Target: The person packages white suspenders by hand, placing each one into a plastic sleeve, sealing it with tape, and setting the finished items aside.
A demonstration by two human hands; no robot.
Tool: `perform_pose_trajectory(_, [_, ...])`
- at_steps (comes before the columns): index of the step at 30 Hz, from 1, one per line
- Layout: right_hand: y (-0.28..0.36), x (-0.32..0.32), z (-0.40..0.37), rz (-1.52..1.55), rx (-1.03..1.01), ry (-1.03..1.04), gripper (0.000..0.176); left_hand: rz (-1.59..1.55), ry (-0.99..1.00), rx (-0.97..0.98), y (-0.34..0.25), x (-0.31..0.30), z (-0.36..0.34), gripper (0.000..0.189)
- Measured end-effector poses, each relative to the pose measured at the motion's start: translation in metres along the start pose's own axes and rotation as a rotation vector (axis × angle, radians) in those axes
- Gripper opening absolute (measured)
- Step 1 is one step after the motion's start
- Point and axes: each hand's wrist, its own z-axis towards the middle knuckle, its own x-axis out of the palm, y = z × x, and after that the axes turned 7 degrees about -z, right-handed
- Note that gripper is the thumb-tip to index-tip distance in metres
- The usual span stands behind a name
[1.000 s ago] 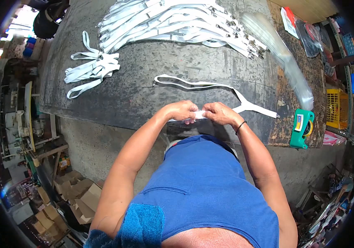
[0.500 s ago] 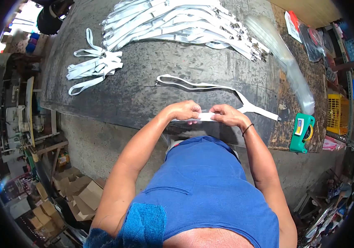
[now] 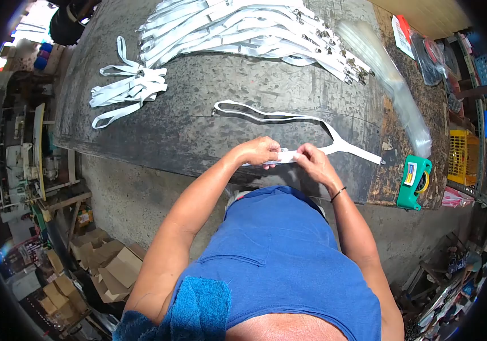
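A white Y-shaped strap [image 3: 343, 145] lies near the table's front edge, its long loop stretching left and one end pointing right to a metal clip. One part of the strap runs into my hands. My left hand [image 3: 260, 152] is closed on a flat white section of it, fingertips partly hidden under the band. My right hand [image 3: 316, 165] pinches the same section from the right, a short span of white showing between the hands.
The dark worn table [image 3: 186, 136] bears a large pile of white straps [image 3: 226, 28], a smaller bundle [image 3: 129, 91] at left, clear plastic sleeves [image 3: 397, 85], and a green tape dispenser [image 3: 411, 190] at right. Cardboard boxes [image 3: 115, 270] stand on the floor at lower left.
My right hand has turned, its fingers now pointing more upward, and its wrist has dropped slightly. My left hand has moved a little right. The view has shifted slightly.
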Motion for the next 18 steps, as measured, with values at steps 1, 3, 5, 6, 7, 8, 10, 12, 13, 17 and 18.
perform_pose_trajectory(1, [0.003, 0.005, 0.000, -0.006, -0.011, 0.003, 0.025, -0.006, -0.020, 0.002, 0.001, 0.001, 0.001, 0.022])
perform_pose_trajectory(3, [0.014, 0.010, 0.000, -0.014, 0.001, 0.003, 0.024, 0.006, -0.015, 0.011, 0.000, 0.002, 0.002, 0.022])
perform_pose_trajectory(5, [0.011, 0.016, 0.004, 0.014, -0.010, 0.009, 0.023, 0.016, -0.017, 0.015, -0.001, 0.002, -0.001, 0.023])
perform_pose_trajectory(6, [0.008, 0.019, 0.005, 0.038, -0.019, 0.010, 0.022, 0.044, -0.003, 0.007, 0.000, 0.000, -0.001, 0.023])
perform_pose_trajectory(7, [0.005, 0.022, 0.006, 0.039, -0.020, 0.013, 0.022, 0.071, 0.012, 0.000, 0.000, 0.000, -0.001, 0.023])
perform_pose_trajectory(8, [0.003, 0.024, 0.007, 0.082, -0.024, 0.028, 0.021, 0.070, 0.009, -0.001, 0.000, 0.001, -0.001, 0.023])
perform_pose_trajectory(10, [0.004, 0.025, 0.008, 0.126, -0.031, 0.047, 0.020, 0.131, -0.017, -0.021, 0.000, 0.002, -0.003, 0.024])
perform_pose_trajectory(12, [0.008, 0.026, 0.009, 0.100, -0.014, 0.046, 0.019, 0.122, -0.037, -0.013, 0.001, 0.003, -0.004, 0.025])
perform_pose_trajectory(13, [0.009, 0.029, 0.009, 0.103, -0.015, 0.049, 0.019, 0.114, -0.051, -0.001, 0.002, 0.004, -0.005, 0.026])
perform_pose_trajectory(17, [0.007, 0.036, 0.006, 0.125, 0.008, -0.064, 0.018, 0.145, -0.108, -0.029, -0.002, 0.004, -0.007, 0.028])
perform_pose_trajectory(18, [0.006, 0.038, 0.006, 0.140, 0.027, -0.088, 0.017, 0.135, -0.115, -0.022, 0.000, 0.004, -0.006, 0.029])
